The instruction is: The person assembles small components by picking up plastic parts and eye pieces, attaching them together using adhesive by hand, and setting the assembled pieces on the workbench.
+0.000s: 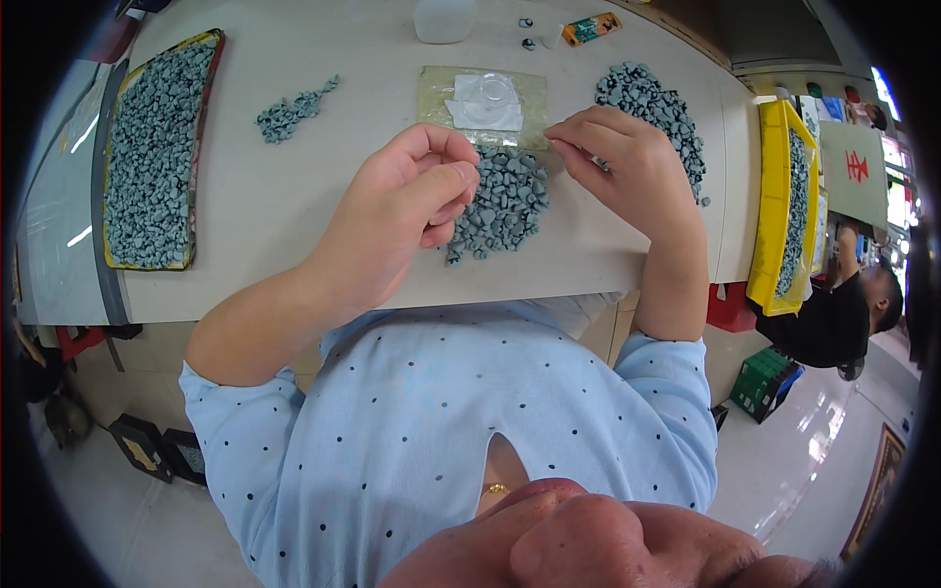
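Observation:
My left hand (pixel 417 186) is closed, its thumb pressed against the curled index finger above the left side of a heap of small grey-green stone-like pieces (pixel 505 201). What it pinches, if anything, is hidden. My right hand (pixel 622 162) has thumb and forefinger tips brought together beside the right edge of a yellowish translucent mat (pixel 431 98). Anything between those tips is too small to make out. On the mat lie a white sheet (pixel 475 116) and a clear round dish (pixel 498 91). The heap touches the mat's near edge.
A long tray (pixel 201 147) full of similar pieces stands at the left. A small cluster (pixel 289 116) lies nearby, and a larger pile (pixel 652 98) sits behind my right hand. Beyond are a clear tub (pixel 444 22) and an orange packet (pixel 592 28). A yellow bin (pixel 769 211) stands right.

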`<state>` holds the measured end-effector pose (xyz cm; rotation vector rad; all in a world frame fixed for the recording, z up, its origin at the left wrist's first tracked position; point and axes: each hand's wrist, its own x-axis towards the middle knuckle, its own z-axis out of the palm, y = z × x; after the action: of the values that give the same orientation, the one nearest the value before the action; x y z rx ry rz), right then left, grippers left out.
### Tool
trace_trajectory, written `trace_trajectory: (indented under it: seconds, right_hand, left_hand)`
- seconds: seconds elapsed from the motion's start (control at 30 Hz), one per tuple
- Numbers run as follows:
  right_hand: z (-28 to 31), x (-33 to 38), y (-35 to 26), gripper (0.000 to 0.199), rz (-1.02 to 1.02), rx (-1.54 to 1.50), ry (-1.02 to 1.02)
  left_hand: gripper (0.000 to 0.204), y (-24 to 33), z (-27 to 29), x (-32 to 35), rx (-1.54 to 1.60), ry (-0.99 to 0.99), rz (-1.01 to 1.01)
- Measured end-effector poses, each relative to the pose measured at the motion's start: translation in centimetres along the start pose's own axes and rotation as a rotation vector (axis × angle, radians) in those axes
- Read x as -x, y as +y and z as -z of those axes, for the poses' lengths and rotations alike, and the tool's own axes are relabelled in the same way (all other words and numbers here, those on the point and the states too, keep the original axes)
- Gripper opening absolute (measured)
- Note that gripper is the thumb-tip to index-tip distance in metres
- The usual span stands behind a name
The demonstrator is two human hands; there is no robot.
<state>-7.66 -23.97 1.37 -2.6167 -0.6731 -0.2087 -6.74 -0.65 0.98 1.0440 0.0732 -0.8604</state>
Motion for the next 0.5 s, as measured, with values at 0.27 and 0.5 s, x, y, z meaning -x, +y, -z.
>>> trace_trajectory:
  seconds: [0.27,0.5]
  right_hand:
    - [-0.01,-0.01,0.01,0.01,0.006,-0.002,0.001]
    - [0.02,0.01,-0.04,0.009,0.006,0.003,0.013]
  left_hand:
    - [0.01,-0.04,-0.08,0.05,-0.006,0.023,-0.006]
    - [0.01,0.0,0.01,0.05,-0.02,0.013,-0.006]
